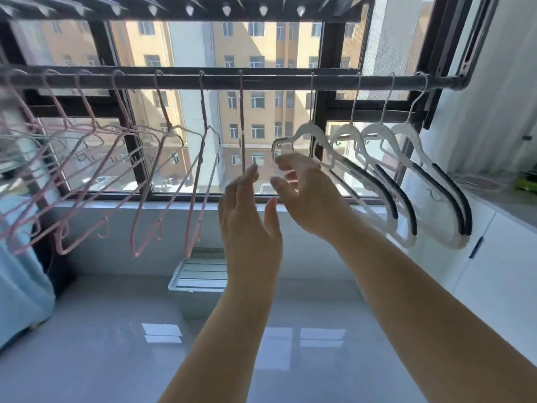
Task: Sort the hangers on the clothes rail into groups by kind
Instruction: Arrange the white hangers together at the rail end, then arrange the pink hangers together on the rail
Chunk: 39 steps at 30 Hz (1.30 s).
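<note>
Your forearms rose from the bottom edge, both bare. Your left hand (250, 216) was open, fingers straight and close together, thumb apart, holding nothing; its fingertips stood just beside the lower end of a pink hanger (242, 132) that hung edge-on from the rail (276, 82). Your right hand (311, 196) was loosely open too, forefinger and thumb curved but well parted, at the left tip of the nearest white hanger (308, 130). Whether a finger touched that tip could not be told, and the hand hid part of the hanger's lower edge.

Beyond that hanger, three more white hangers (406, 135) with dark grips (459, 199) hung close together towards the rail's right end, overlapping one another. Left of your left hand, the other pink hangers (122, 132) were strung along the rail, spaced apart at the hooks, their wire bodies crossing lower down.

Behind the rail stood a dark-framed window (203, 48). Below lay a glossy floor (116, 330) with a white box (200, 274) under your left wrist, blue cloth (20, 271) at far left and a white cabinet (494, 271) at right.
</note>
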### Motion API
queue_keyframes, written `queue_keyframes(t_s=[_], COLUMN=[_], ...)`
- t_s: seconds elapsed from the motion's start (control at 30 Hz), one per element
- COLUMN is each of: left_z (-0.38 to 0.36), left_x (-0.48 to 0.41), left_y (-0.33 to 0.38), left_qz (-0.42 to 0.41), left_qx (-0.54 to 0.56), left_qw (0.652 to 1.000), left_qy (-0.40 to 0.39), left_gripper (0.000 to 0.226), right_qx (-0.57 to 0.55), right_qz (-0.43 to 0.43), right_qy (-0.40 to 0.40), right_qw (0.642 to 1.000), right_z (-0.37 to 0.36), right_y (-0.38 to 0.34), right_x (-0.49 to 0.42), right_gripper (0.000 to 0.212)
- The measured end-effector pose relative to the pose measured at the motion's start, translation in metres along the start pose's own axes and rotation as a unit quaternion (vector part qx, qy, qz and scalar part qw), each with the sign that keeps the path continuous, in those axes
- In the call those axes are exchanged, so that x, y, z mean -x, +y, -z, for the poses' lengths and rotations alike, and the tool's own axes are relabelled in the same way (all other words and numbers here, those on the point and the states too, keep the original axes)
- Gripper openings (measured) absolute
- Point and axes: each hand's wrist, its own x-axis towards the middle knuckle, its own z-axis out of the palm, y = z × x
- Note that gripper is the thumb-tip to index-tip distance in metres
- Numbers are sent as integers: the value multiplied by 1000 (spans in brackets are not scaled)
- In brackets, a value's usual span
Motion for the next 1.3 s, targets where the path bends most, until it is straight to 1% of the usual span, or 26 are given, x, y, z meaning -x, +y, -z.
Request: queue_keyframes(t_s=[0.07, 0.17, 0.23, 0.3, 0.43, 0.57, 0.73, 1.0, 1.3], left_z=[13, 26, 32, 36, 39, 39, 32, 18, 16], left_x=[-4, -4, -2, 1, 13, 21, 23, 27, 30], left_y=[-14, -26, -29, -30, -29, -27, -13, 2, 5], left_qz=[33, 94, 106, 113, 131, 118, 113, 103, 103], left_qx=[-38, -41, -29, -17, -9, -4, 11, 31, 52], left_qw=[999, 993, 991, 990, 988, 989, 988, 986, 981], left_qy=[-5, -57, -79, -87, -85, -84, -101, -126, -155], left_gripper=[46, 41, 32, 29, 38, 40, 41, 42, 43], right_qx=[-46, -125, -186, -235, -343, -415, -424, -417, -415], right_qz=[-40, -98, -133, -160, -187, -191, -201, -209, -212], right_qy=[-70, -111, -117, -117, -109, -83, -60, -50, -39], right_qw=[996, 981, 966, 952, 914, 886, 881, 883, 884], right_z=[-16, -36, -45, -49, -51, -48, -37, -16, -12], right_y=[-5, -9, -10, -11, -13, -12, -4, 6, 8], right_x=[-4, -8, -10, -12, -11, -8, -5, -2, 5], right_gripper=[40, 43, 44, 45, 49, 47, 46, 42, 40])
